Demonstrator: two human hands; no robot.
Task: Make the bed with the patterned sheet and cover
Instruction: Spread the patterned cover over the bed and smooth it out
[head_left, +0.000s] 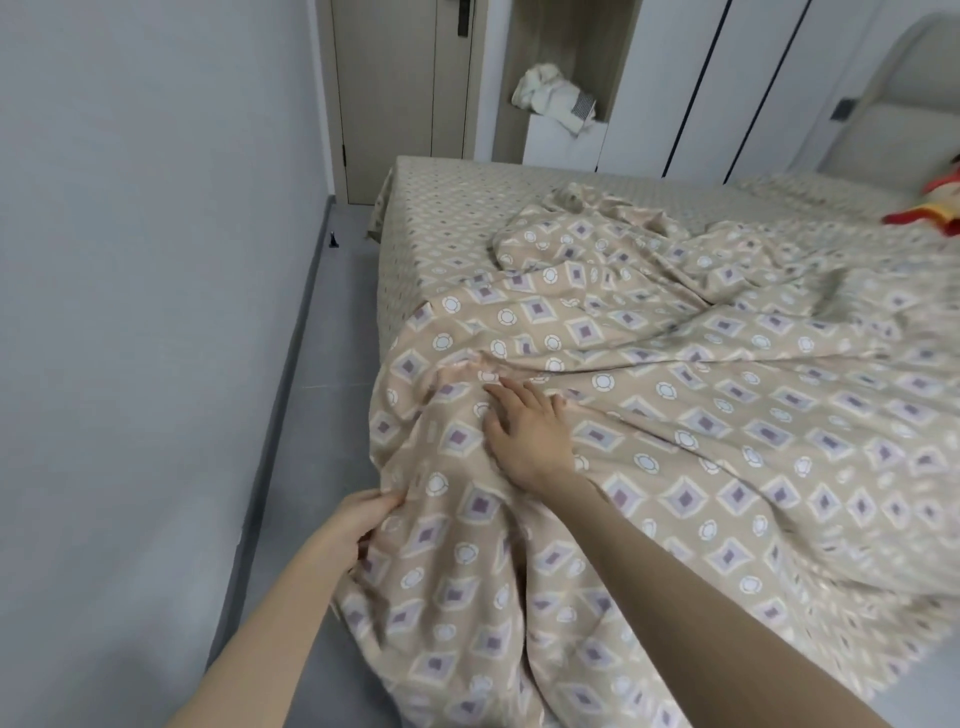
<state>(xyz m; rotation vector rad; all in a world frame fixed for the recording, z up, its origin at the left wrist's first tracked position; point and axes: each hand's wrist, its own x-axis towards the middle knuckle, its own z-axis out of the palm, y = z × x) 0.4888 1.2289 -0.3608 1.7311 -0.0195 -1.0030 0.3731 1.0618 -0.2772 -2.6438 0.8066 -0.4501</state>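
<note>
A beige cover (675, 395) with purple diamonds and white circles lies rumpled across the bed, hanging over its near left side. Under it, a finer-patterned beige sheet (447, 208) lies flat on the far part of the mattress. My left hand (358, 525) pinches the cover's hanging edge at the bed's side. My right hand (524, 426) rests flat on top of the cover, fingers spread, just above the left hand.
A narrow grey floor strip (311, 364) runs between the bed and the left wall. A closed door (395, 98) stands beyond the bed's far end, beside an open shelf with crumpled white cloth (550, 93). A red and yellow item (930, 210) lies near the headboard (904, 104).
</note>
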